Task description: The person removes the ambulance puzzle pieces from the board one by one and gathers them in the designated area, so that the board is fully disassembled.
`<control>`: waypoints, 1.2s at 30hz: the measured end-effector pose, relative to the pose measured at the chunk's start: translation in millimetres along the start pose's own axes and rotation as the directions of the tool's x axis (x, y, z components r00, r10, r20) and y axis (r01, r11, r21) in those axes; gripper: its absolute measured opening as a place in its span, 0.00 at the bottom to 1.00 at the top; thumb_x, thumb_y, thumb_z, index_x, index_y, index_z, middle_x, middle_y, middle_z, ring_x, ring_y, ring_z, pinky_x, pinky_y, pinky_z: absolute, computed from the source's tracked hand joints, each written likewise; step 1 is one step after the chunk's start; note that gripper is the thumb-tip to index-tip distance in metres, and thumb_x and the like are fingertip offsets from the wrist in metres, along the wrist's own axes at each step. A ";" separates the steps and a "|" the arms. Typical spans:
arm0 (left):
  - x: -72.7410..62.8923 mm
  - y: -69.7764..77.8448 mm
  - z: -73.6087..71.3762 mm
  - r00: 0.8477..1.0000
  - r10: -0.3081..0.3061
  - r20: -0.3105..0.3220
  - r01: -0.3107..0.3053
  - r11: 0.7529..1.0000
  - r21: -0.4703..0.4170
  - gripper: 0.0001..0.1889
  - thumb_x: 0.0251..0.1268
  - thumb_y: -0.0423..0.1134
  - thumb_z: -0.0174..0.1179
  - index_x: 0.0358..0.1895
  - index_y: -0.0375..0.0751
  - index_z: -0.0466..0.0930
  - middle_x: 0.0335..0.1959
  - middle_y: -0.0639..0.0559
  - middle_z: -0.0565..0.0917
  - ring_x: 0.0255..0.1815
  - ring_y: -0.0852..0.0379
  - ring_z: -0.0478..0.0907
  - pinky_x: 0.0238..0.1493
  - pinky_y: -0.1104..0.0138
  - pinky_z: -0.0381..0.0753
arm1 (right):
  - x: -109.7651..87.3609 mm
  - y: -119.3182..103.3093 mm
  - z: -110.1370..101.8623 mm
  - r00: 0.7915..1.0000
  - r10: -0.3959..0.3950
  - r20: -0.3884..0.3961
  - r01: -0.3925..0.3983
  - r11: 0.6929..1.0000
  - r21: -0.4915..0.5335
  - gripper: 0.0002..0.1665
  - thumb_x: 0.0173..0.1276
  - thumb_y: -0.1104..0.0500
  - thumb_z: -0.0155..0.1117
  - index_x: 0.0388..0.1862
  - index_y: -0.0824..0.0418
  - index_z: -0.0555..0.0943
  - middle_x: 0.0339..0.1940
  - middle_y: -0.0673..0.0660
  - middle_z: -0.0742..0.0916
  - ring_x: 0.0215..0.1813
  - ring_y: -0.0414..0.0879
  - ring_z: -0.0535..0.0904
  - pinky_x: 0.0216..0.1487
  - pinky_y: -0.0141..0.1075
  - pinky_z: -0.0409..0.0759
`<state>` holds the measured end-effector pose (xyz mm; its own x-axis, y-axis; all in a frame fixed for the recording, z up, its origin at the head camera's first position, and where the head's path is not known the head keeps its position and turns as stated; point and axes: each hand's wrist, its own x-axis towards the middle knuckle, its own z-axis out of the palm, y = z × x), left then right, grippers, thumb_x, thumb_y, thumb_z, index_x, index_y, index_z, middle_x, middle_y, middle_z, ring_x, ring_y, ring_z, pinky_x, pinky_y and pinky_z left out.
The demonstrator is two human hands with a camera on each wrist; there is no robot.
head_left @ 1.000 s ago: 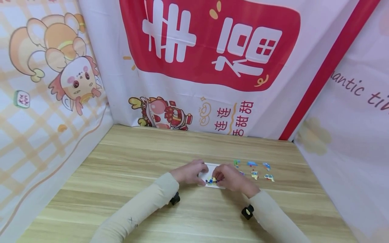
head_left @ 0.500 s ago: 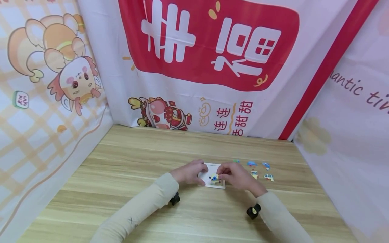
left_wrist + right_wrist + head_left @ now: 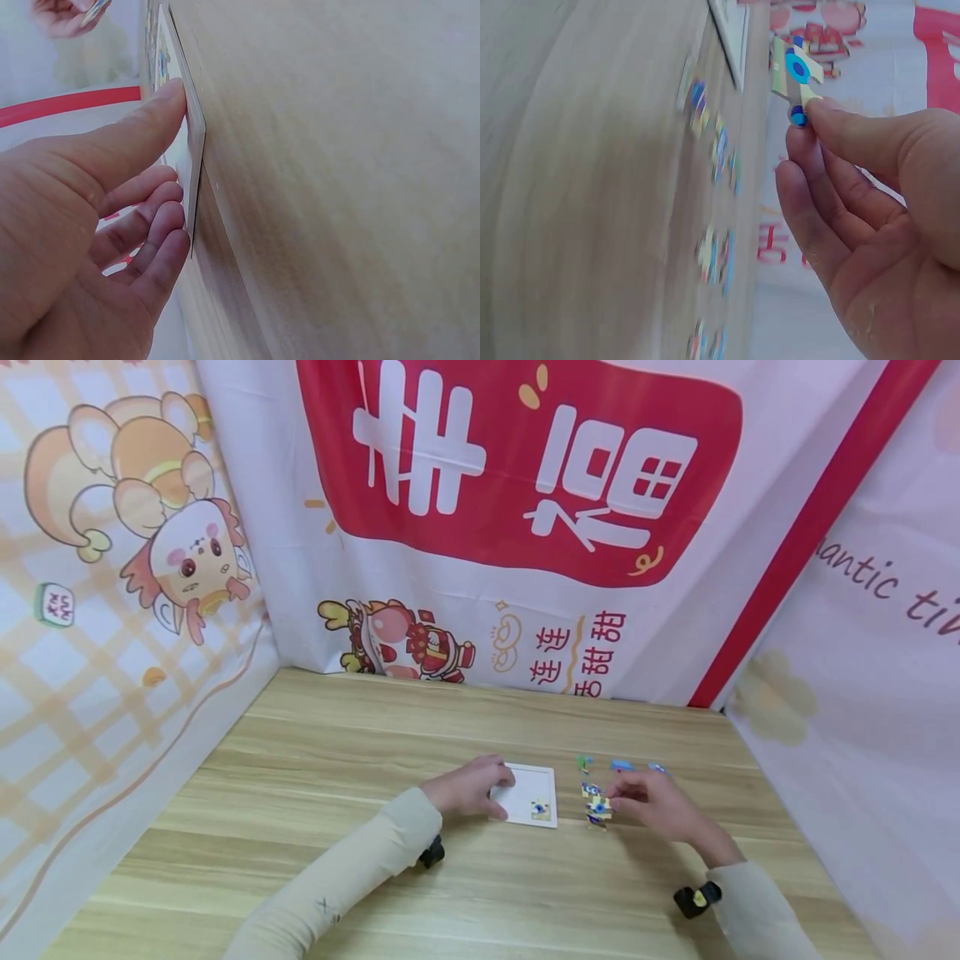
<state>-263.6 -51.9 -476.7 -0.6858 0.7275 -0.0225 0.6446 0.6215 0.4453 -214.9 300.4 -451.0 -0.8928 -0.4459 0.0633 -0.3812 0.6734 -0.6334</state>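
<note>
My left hand point(image 3: 472, 789) holds the left side of a white puzzle tray point(image 3: 522, 771), thumb near its front corner and curled fingers along the edge in the left wrist view. One yellow puzzle piece point(image 3: 540, 809) with a blue round mark lies in the tray's front right corner. To the right of the tray, my right hand point(image 3: 660, 806) pinches another yellow jigsaw piece point(image 3: 798, 71) with blue circles between thumb and index finger. It is raised above the wood in the right wrist view. Below it, loose pieces point(image 3: 718, 148) lie on the table, blurred.
More loose puzzle pieces, a green one point(image 3: 584, 763) and a blue one point(image 3: 622, 766) among them, lie right of the tray on the wooden table point(image 3: 360, 735). My right hand covers part of this group. Printed cloth walls point(image 3: 517, 602) enclose the table's back and sides.
My right hand has moved right, from over the tray to the loose pieces, carrying a yellow puzzle piece. The tray's front right corner now shows uncovered. My left hand stays put.
</note>
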 end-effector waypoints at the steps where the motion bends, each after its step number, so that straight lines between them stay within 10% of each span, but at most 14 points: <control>1: 0.0 -0.1 0.3 1.000 -0.001 0.000 0.001 1.000 0.002 0.27 0.62 0.44 0.77 0.62 0.36 0.83 0.55 0.47 0.81 0.52 0.56 0.76 0.59 0.64 0.78 | -3.7 3.1 -2.8 1.000 0.007 0.002 -0.007 1.000 0.001 0.05 0.76 0.63 0.68 0.40 0.54 0.86 0.39 0.49 0.88 0.41 0.38 0.80 0.44 0.31 0.84; 13: 2.3 -0.6 1.1 1.000 -0.009 0.015 0.009 1.000 0.012 0.27 0.63 0.46 0.77 0.62 0.38 0.83 0.55 0.49 0.80 0.51 0.59 0.73 0.57 0.67 0.77 | -33.5 35.1 -15.3 1.000 0.007 0.017 -0.007 0.999 0.040 0.05 0.72 0.67 0.68 0.38 0.58 0.86 0.37 0.53 0.89 0.40 0.37 0.81 0.41 0.31 0.82; 36: 1.8 -1.0 -0.1 1.000 -0.001 0.010 0.001 1.000 0.010 0.26 0.63 0.45 0.77 0.60 0.38 0.83 0.53 0.48 0.80 0.48 0.59 0.71 0.54 0.66 0.76 | -27.5 46.1 -9.5 0.998 0.058 0.002 -0.058 0.998 -0.035 0.04 0.72 0.68 0.69 0.38 0.61 0.87 0.37 0.54 0.90 0.37 0.33 0.79 0.39 0.29 0.81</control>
<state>-265.5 -51.3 -477.1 -0.6833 0.7294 -0.0321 0.6472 0.6254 0.4359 -210.2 349.3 -474.6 -0.9130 -0.4071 0.0245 -0.3367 0.7185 -0.6086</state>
